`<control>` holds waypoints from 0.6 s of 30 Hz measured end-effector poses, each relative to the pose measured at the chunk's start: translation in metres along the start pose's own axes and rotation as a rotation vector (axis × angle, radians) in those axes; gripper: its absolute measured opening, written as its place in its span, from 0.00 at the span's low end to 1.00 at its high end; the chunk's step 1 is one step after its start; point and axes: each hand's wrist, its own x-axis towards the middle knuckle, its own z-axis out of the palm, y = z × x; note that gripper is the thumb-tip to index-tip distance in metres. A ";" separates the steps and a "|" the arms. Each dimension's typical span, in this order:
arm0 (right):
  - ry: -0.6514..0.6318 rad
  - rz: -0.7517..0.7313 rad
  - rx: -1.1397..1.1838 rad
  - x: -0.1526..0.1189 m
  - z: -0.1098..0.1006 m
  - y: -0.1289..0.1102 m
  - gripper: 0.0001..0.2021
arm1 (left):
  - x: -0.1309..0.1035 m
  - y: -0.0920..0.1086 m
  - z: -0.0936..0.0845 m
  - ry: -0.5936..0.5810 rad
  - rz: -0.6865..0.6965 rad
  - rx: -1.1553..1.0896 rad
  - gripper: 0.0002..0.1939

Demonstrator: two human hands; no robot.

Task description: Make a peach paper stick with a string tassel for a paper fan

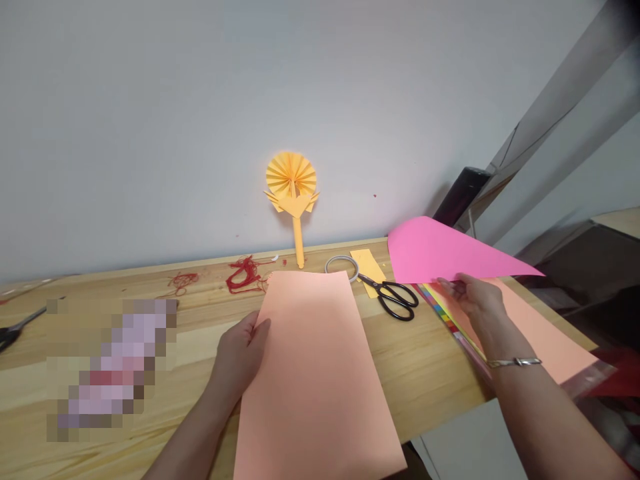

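Note:
A peach paper sheet (310, 373) lies in front of me, and my left hand (245, 353) grips its left edge between thumb and fingers. At the right, my right hand (467, 297) pinches the lower edge of a pink sheet (440, 250), which is lifted and curved. Beneath that hand is a stack of coloured paper (540, 327) with another peach sheet on top. Black-handled scissors (397, 300) lie between the two sheets, beside a yellow paper piece (367, 267) and a grey ring (342, 267).
A yellow folded-paper fan flower (293, 183) leans against the wall. Tangled red thread (245, 275) lies left of it. At the left are a blurred-out item (117, 367) and a dark tool (15, 330). A black cylinder (463, 193) stands at the back right.

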 end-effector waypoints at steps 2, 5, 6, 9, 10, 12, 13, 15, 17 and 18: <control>-0.048 0.042 -0.056 -0.004 -0.003 0.000 0.07 | 0.000 0.000 0.000 0.000 0.002 0.008 0.19; -0.107 0.076 -0.180 -0.012 -0.011 -0.002 0.06 | 0.001 -0.001 0.000 0.011 0.011 0.038 0.19; -0.120 0.080 -0.234 -0.016 -0.014 -0.002 0.06 | 0.001 -0.001 0.000 0.013 0.012 0.039 0.19; -0.152 0.067 -0.398 -0.030 -0.019 -0.005 0.09 | 0.001 -0.001 -0.001 0.006 0.007 0.037 0.19; -0.173 0.046 -0.449 -0.037 -0.018 -0.007 0.09 | 0.001 -0.001 -0.001 0.007 0.007 0.042 0.19; -0.256 -0.034 -0.544 -0.054 -0.012 -0.011 0.10 | 0.000 -0.001 -0.001 0.013 0.004 0.044 0.18; -0.343 -0.145 -0.640 -0.064 -0.007 -0.014 0.11 | 0.000 -0.001 0.000 0.016 -0.004 0.035 0.18; -0.533 -0.335 -0.720 -0.085 0.010 -0.016 0.13 | 0.000 0.000 0.001 0.022 -0.031 0.001 0.18; -0.737 -0.436 -0.706 -0.103 0.031 -0.015 0.14 | 0.000 -0.001 0.001 0.036 -0.054 -0.057 0.18; -0.789 -0.455 -0.695 -0.111 0.042 -0.011 0.13 | 0.000 -0.001 0.001 0.045 -0.062 -0.099 0.18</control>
